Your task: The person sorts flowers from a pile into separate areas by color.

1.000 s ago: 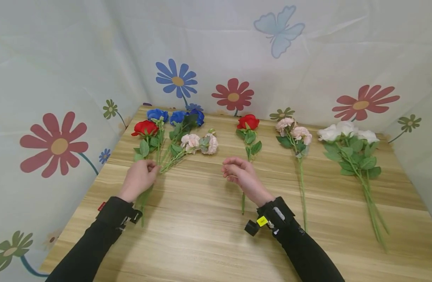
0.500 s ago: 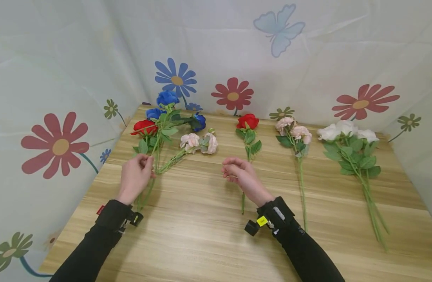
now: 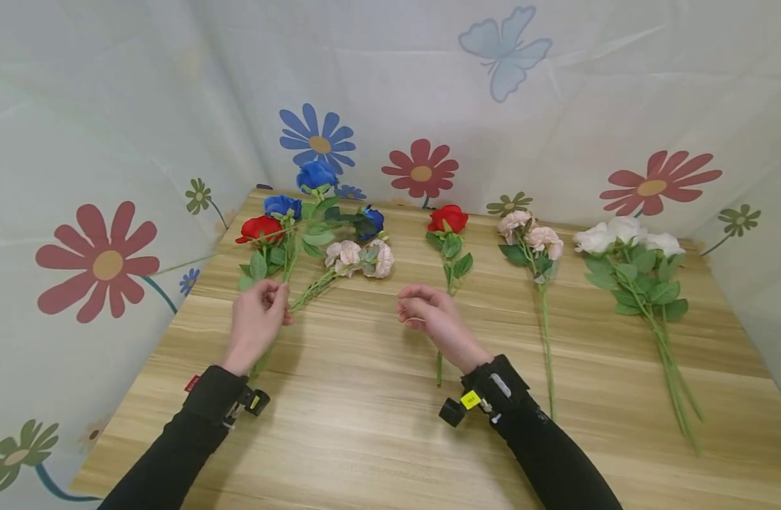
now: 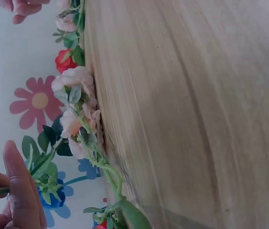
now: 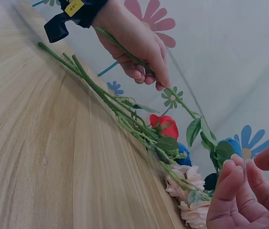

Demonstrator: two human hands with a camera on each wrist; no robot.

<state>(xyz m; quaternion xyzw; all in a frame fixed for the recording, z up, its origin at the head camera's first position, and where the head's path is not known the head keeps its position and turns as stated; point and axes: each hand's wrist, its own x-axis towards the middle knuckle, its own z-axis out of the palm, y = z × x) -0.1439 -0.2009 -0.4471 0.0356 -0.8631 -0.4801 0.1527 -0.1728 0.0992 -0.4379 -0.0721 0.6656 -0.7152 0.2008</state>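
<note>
My left hand (image 3: 259, 322) pinches the green stem of a blue rose (image 3: 316, 176), raised off the table with its bloom at the back edge. The right wrist view shows that stem (image 5: 183, 102) slanting between thumb and fingers, above the lying flowers. Beneath it are a red rose (image 3: 260, 229), a second blue rose (image 3: 282, 206) and pink flowers (image 3: 344, 256). One more blue bloom (image 3: 369, 223) sits among leaves; I cannot tell which stem bears it. My right hand (image 3: 442, 324) holds nothing, its fingers loosely bent, over the stem of a single red rose (image 3: 449, 219).
To the right lie a pink flower stem (image 3: 546, 333) and a bunch of white roses (image 3: 626, 237). A wooden table (image 3: 352, 432) bears everything. Printed curtains (image 3: 377, 64) hang close behind and on the left.
My left hand has lifted the blue rose; its bloom rose above the others, then shifted slightly right. The rightmost blue bloom also moved right and down. My right hand has hardly moved.
</note>
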